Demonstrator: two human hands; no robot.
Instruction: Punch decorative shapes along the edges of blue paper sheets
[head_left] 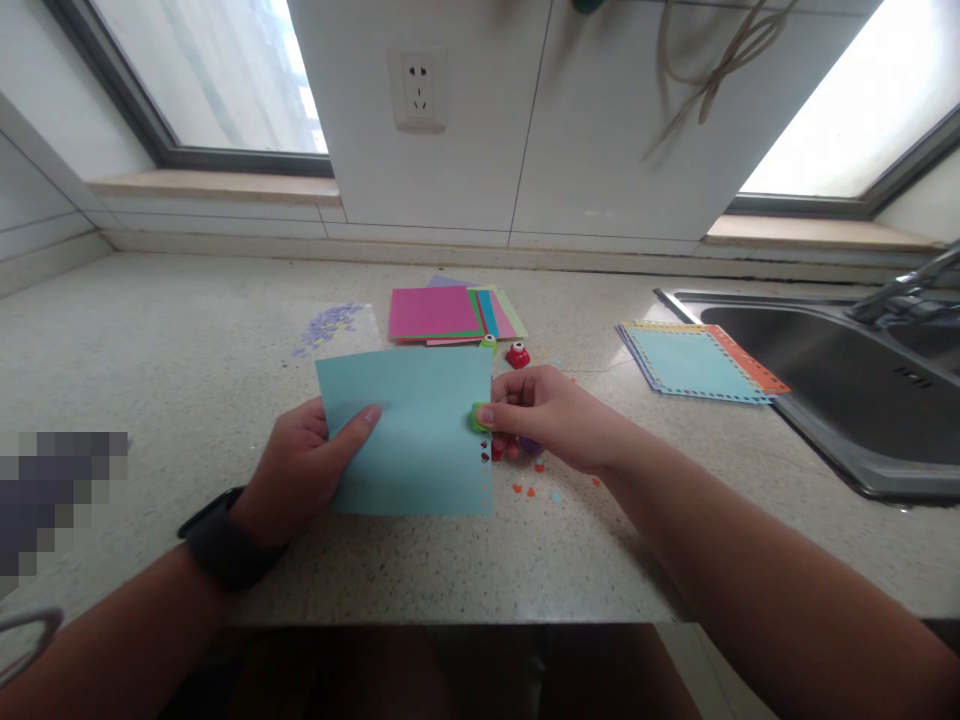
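Note:
A light blue sheet of paper [412,440] is held up above the counter. My left hand [322,450] grips its left side, thumb on top and the other fingers behind it. On the right edge, my right hand [544,410] is closed around a small green craft punch [478,418], with the thumb pressing on it. Below the punch, a row of small punched holes runs down that edge. Beyond the paper sit a red punch [517,355] and a light green punch [488,343]. A purple item [530,446] shows partly under my right hand.
Coloured paper sheets [431,312] lie stacked at the back. Punched-edge sheets [697,360] rest beside the steel sink [840,400] at right. Purple and yellow paper bits [330,325] are piled at left; orange bits [531,492] lie scattered near my right hand.

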